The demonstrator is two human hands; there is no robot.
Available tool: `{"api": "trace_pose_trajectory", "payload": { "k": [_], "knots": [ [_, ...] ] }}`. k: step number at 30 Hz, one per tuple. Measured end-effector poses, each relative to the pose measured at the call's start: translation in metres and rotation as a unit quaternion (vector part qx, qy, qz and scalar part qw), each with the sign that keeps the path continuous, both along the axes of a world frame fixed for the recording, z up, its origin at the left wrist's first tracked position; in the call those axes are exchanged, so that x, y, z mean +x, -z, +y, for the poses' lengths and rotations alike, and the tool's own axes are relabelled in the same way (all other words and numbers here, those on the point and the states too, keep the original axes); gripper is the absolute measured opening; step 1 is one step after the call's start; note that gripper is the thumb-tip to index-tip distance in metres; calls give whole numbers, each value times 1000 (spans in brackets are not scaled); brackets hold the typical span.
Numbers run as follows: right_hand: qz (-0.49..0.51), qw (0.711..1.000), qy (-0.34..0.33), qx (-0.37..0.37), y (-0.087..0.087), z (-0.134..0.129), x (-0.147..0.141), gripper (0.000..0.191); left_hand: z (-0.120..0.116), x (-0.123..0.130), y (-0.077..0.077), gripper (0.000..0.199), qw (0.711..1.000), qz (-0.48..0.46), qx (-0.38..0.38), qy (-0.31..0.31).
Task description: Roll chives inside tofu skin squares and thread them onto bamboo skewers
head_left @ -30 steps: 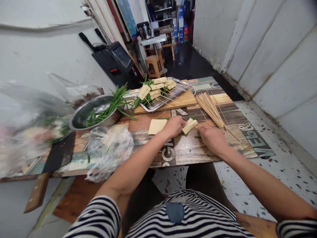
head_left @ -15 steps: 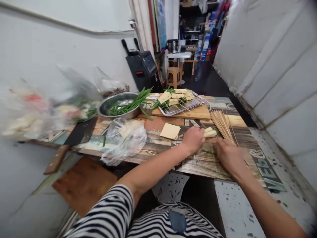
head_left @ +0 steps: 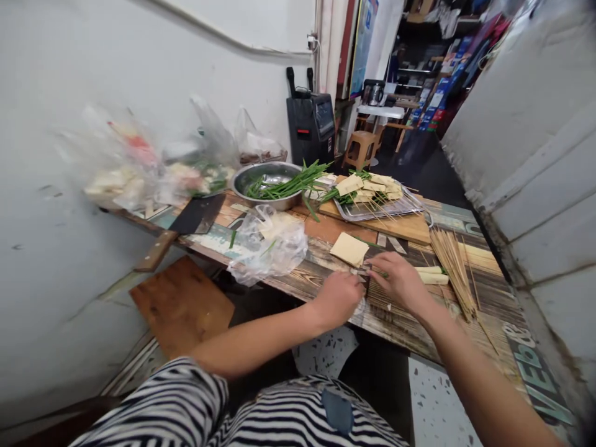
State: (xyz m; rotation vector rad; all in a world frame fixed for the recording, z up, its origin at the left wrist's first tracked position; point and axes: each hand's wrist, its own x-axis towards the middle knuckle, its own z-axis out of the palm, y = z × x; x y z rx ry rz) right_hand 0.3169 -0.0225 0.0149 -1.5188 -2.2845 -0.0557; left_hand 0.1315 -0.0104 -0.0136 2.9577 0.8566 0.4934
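My left hand (head_left: 339, 299) is closed near the table's front edge, its fingertips just below a small stack of pale square sheets (head_left: 349, 249). What it holds, if anything, is too small to name. Close on its right, my right hand (head_left: 395, 277) has its fingers pinched together, with a bit of green at the fingertips that I cannot make out. Pale rolls with green inside (head_left: 433, 275) lie to the right of that hand. Beyond them is a fan of thin wooden skewers (head_left: 454, 264). Skewered pale pieces with greens (head_left: 372, 186) rest on a metal tray (head_left: 412, 202).
A metal bowl (head_left: 239, 182) of long green stalks stands behind a clear plastic bag (head_left: 274, 251). A cleaver (head_left: 198, 214) lies at the left, its handle past the table edge. Filled plastic bags (head_left: 121, 177) line the wall. The tray sits on a wooden board (head_left: 414, 231).
The view has turned left. My left hand has left the rolls, which now lie on the table, and both hands are close together below the sheets. My right hand has moved away from the skewers.
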Motion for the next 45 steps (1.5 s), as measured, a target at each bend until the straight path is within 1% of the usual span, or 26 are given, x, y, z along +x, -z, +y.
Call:
{"api": "trace_pose_trajectory", "payload": {
  "k": [1, 3, 5, 7, 10, 11, 12, 14, 15, 16, 17, 18, 20, 22, 24, 26, 28, 30, 32, 34, 36, 38, 39, 41, 43, 45],
  "knots": [
    [4, 1000, -17, -14, 6, 11, -8, 24, -2, -20, 4, 20, 999, -29, 1, 11],
    [-4, 999, -23, -32, 15, 27, -18, 21, -4, -54, 12, 21, 995, -92, -7, 41],
    [-2, 999, -18, -47, 20, 36, -21, 22, -6, -76, 18, 22, 986, -158, -19, 54],
    [19, 997, -23, -68, 19, 40, -19, 27, -6, -89, 22, 23, 977, -202, -38, 57],
    [49, 993, -31, -106, 9, 46, -15, 31, -6, -94, 22, 23, 970, -225, -63, 68],
    [62, 993, -15, -98, 4, 48, -16, 30, -5, -95, 21, 23, 968, -232, -68, 74],
    [81, 994, 9, -75, -2, 50, -18, 29, -5, -95, 20, 24, 964, -243, -72, 77],
    [114, 992, 51, 1, -12, 50, -27, 26, -4, -96, 20, 25, 956, -272, -82, 76],
    [119, 991, 50, 42, -15, 47, -34, 25, -4, -97, 20, 25, 952, -287, -80, 69],
    [108, 991, 30, 68, -16, 42, -42, 22, -5, -99, 21, 25, 950, -300, -72, 56],
    [84, 993, -8, 76, -15, 35, -52, 20, -5, -101, 23, 26, 949, -308, -58, 36],
    [50, 995, -55, 71, -11, 27, -61, 18, -6, -104, 24, 27, 950, -310, -41, 13],
    [-25, 990, -136, 40, 2, 9, -78, 20, -8, -111, 28, 29, 956, -294, -6, -26],
    [-76, 981, -174, 32, 19, -9, -88, 24, -9, -117, 31, 31, 967, -252, 15, -31],
    [-89, 978, -185, 42, 33, -22, -89, 27, -8, -123, 34, 33, 980, -196, 23, -2],
    [-82, 978, -188, 46, 41, -29, -83, 29, -8, -125, 35, 36, 989, -146, 25, 28],
    [-79, 980, -179, 41, 44, -32, -73, 30, -8, -125, 34, 38, 992, -115, 20, 40],
    [-76, 984, -157, 35, 41, -33, -65, 30, -8, -123, 33, 37, 993, -106, 14, 43],
    [-65, 987, -147, 30, 36, -33, -59, 29, -10, -120, 32, 35, 993, -107, 12, 51],
    [-49, 988, -145, 31, 27, -32, -55, 27, -11, -118, 31, 32, 991, -120, 19, 60],
    [-35, 989, -141, 38, 14, -26, -54, 25, -12, -120, 29, 30, 987, -146, 32, 65],
    [-24, 990, -134, 46, -6, -13, -56, 24, -11, -127, 24, 27, 977, -195, 52, 61],
    [-23, 990, -133, 53, -17, -2, -59, 23, -11, -132, 21, 25, 970, -227, 62, 54],
    [-36, 989, -130, 66, -42, 29, -69, 23, -8, -146, 13, 22, 952, -294, 79, 20],
    [-75, 986, -127, 79, -68, 69, -87, 28, -5, -162, 5, 26, 934, -342, 93, -34],
    [-133, 980, -129, 77, -89, 117, -113, 33, -2, -180, -1, 32, 919, -369, 102, -89]
  ]
}}
